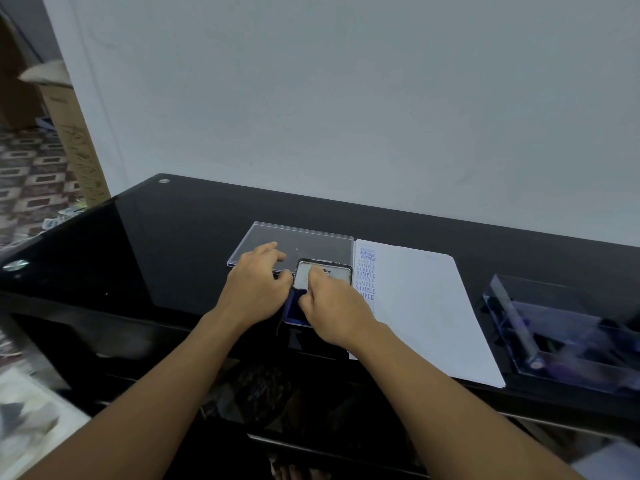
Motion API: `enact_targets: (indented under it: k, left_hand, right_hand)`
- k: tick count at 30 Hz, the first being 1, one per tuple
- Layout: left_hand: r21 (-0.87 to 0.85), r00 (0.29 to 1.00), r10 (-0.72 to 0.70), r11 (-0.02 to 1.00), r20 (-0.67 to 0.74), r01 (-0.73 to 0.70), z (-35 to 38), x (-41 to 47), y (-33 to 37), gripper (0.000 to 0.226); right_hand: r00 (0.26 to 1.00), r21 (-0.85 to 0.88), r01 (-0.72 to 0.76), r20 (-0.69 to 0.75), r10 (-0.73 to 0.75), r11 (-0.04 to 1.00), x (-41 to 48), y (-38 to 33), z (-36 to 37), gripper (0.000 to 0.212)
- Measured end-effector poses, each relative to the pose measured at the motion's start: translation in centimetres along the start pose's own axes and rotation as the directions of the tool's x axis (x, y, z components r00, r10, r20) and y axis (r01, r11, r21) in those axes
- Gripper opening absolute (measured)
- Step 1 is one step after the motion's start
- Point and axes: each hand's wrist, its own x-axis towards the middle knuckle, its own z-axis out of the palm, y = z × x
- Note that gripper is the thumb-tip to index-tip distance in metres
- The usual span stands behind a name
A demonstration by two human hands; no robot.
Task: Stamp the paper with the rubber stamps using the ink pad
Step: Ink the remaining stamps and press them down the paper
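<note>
looks like our right grip (332, 306) is pinching the hinged lid (305, 271) of the ink pad (294, 315), which sits on the counter (173, 237) just left of the paper (415, 299). left grip (258, 282) lies relaxed and open against the pad's edge, so we'd brace there and swing the lid slowly.

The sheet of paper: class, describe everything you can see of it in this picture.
The sheet of paper is white and lies flat on the black glossy table, between the ink pad and a clear box. Down its left edge runs a column of blue stamped words: AMENDED at the top, SAMPLE repeated below. The rest looks blank. The right hand overlaps its left edge; contact cannot be told.
</note>
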Motion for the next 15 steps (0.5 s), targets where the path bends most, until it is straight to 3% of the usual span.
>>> enact_targets:
  k: [8,12,15]
  left_hand:
    - [0.01,1.0,0.012,1.0,0.007,-0.012,-0.6,-0.6,1.4,0.039]
    - [0.019,1.0,0.026,0.999,0.01,-0.026,-0.6,-0.7,2.1,0.039]
    - [0.018,0.999,0.03,0.999,0.029,-0.031,-0.6,-0.7,2.7,0.04]
  right_hand:
    - [0.994,0.094,-0.078,0.078,0.071,0.993,0.3,-0.2,-1.3,0.015]
    - [0.989,0.241,-0.139,-0.012,0.146,0.96,0.2,0.8,-3.4,0.014]
    - [0.986,0.256,-0.144,-0.045,0.161,0.956,0.0,2.1,-5.5,0.014]
